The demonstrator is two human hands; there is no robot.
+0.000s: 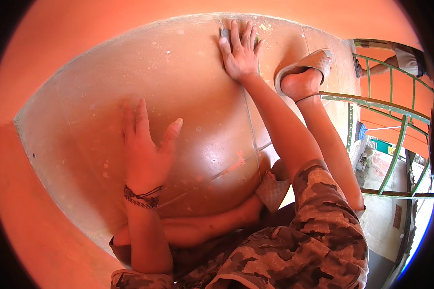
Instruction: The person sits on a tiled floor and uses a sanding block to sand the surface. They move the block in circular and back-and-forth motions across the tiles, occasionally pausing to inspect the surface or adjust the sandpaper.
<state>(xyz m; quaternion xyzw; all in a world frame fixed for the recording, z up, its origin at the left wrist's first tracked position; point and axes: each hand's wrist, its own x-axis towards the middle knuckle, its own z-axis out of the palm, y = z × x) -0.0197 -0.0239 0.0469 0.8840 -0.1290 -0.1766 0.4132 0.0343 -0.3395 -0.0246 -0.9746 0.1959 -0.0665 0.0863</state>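
My right hand [241, 60] is stretched forward at the far edge of the brown tiled floor [197, 86]. Its fingers lie spread over a small dark grey flat piece [224, 33], pressing it to the tiles. Most of that piece is hidden beneath the palm and fingers, so its kind is unclear. Nearer and to the left, my left hand [149, 149] hovers with fingers apart and nothing in it. Dark cords circle its wrist.
Orange walls [106, 21] border the floor at left and far side. My sandalled foot [304, 79] stands beside my right arm; another sandal [275, 188] is nearer. Green metal railing [395, 154] runs along the right, with another person's leg [383, 65] beyond it.
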